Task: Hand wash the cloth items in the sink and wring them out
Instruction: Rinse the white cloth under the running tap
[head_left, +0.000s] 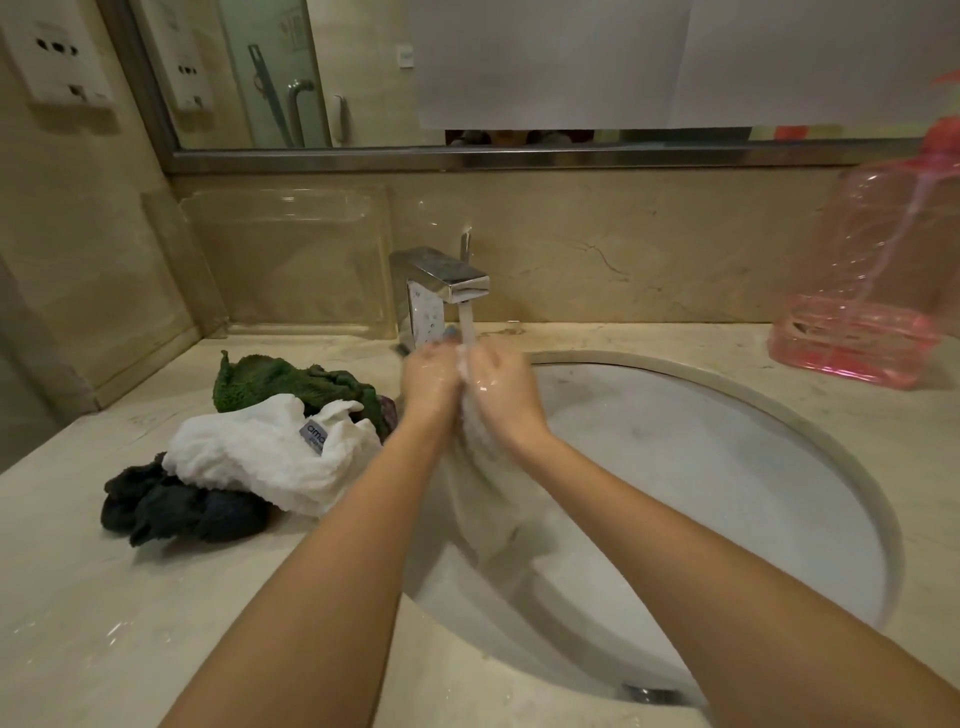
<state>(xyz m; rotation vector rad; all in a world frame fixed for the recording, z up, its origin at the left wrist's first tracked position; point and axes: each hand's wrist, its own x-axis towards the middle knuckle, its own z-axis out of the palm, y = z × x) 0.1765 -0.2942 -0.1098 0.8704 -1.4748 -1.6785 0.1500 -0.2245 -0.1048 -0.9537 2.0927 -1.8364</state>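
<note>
Both hands, left hand (434, 375) and right hand (500, 387), are pressed together, gripping a white cloth (480, 467) under the running faucet (441, 283) above the sink (727, 457). Remaining cloths (260, 452) lie piled on the desk (78, 597), left.

Your left hand (431, 376): wet, fingers curled, gripping the top of the white cloth (483, 467).
Your right hand (501, 387): wet, fingers curled round the same cloth, pressed against the left hand.
Your left forearm (337, 545): bare, reaching forward and inward.
Your right forearm (701, 530): bare, angled inward; wrists close together.
</note>
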